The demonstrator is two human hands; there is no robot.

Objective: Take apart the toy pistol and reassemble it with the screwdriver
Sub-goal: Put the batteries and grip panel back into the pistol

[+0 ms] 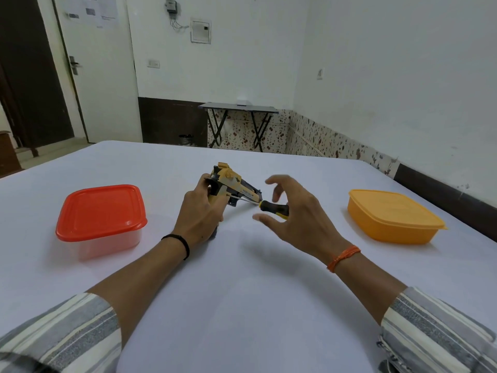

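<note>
The yellow and black toy pistol [231,184] is held above the white table at centre, with my left hand [200,211] wrapped around its grip. A screwdriver [273,207] with a black and yellow handle has its thin shaft reaching left to the pistol's side, near the trigger area. My right hand [295,214] is at the handle's rear end. The handle's end is hidden behind that palm, while the thumb and fingers are spread loosely around it. The pistol's barrel points right and slightly away from me.
A clear box with a red lid [100,216] stands on the table to the left. An orange lidded box [392,215] sits on the right. The white table [242,292] reaches to a wall on the right. A folding table [239,109] stands farther back.
</note>
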